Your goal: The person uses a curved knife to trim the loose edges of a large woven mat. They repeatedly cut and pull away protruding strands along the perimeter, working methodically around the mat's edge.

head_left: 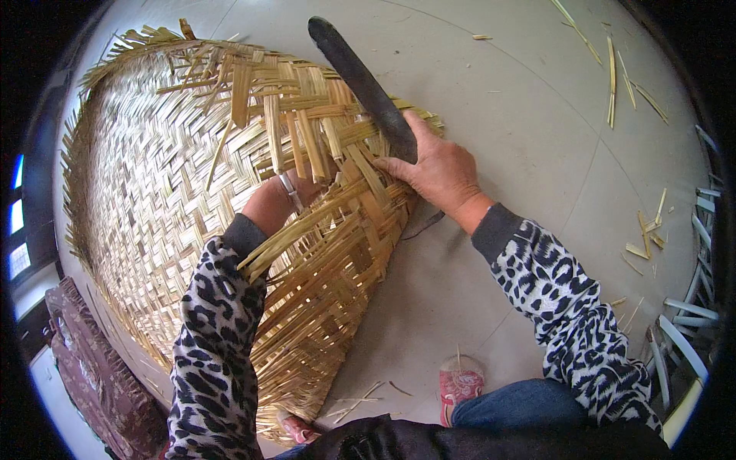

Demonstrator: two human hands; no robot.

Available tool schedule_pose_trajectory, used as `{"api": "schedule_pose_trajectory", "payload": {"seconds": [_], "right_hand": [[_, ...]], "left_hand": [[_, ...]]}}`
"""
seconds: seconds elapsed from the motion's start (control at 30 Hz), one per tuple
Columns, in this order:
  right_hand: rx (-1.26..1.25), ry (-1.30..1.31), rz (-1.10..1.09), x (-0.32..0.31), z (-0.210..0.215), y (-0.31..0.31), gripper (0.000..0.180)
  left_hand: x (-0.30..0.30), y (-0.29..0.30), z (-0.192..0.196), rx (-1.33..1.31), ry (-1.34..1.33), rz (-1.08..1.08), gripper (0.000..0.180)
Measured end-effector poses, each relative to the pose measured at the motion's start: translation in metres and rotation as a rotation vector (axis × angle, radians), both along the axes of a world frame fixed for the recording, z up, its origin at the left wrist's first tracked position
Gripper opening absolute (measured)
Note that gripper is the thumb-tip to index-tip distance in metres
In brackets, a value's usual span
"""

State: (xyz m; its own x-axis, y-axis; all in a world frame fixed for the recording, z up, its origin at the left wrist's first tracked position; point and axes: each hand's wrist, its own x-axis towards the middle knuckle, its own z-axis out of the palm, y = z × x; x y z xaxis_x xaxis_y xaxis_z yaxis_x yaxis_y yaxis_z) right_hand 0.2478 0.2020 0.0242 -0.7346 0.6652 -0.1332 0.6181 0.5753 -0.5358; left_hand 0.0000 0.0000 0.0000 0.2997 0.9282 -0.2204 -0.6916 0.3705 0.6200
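A person in a leopard-print top kneels or crouches over a large woven bamboo basket (176, 199) lying on a pale concrete floor (521, 107), seen from above. The right hand (438, 170) closes its grip around the handle of a long dark blade (360, 83), which angles up and away over the basket's frayed rim. The left hand (285, 195) is tucked among the loose strips at that same rim; a ring shows on one finger, but the strips hide the fingers, so its grip cannot be told. The basket fills the left half of the view, its unfinished edge bristling with splayed strip ends between the two hands. Bamboo offcuts (613, 77) lie scattered on the floor to the right, well apart from the basket. A pink shoe (458, 383) rests on the floor near the lower edge, beside a denim-clad knee.
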Motion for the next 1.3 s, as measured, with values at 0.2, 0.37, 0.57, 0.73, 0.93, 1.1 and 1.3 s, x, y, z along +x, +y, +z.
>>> {"api": "schedule_pose_trajectory", "payload": {"seconds": [0.2, 0.37, 0.57, 0.73, 0.93, 1.1, 1.3], "right_hand": [[0.033, 0.067, -0.009, -0.004, -0.001, -0.004, 0.088], [0.043, 0.085, -0.015, -0.001, -0.003, -0.004, 0.088], [0.041, 0.069, -0.001, 0.000, -0.002, -0.001, 0.088], [0.041, 0.047, -0.005, 0.000, -0.001, -0.002, 0.089], [0.009, 0.022, -0.006, -0.001, 0.003, -0.001, 0.090], [-0.013, 0.022, 0.002, -0.001, 0.006, 0.000, 0.091], [-0.011, 0.030, 0.003, 0.000, 0.002, 0.000, 0.091]], "left_hand": [[0.011, 0.015, 0.033, -0.169, 0.478, 0.016, 0.033], [0.027, 0.026, 0.025, -0.053, 0.144, 0.142, 0.028], [0.029, 0.029, 0.005, -0.045, 0.470, 0.201, 0.022], [0.023, 0.021, -0.018, 0.003, 0.758, 0.205, 0.018], [0.019, 0.030, -0.022, 0.370, 1.195, 0.157, 0.013], [0.043, 0.031, 0.008, -0.454, 0.696, 0.317, 0.005], [0.034, 0.034, -0.001, -0.307, 0.789, 0.211, 0.016]]}}
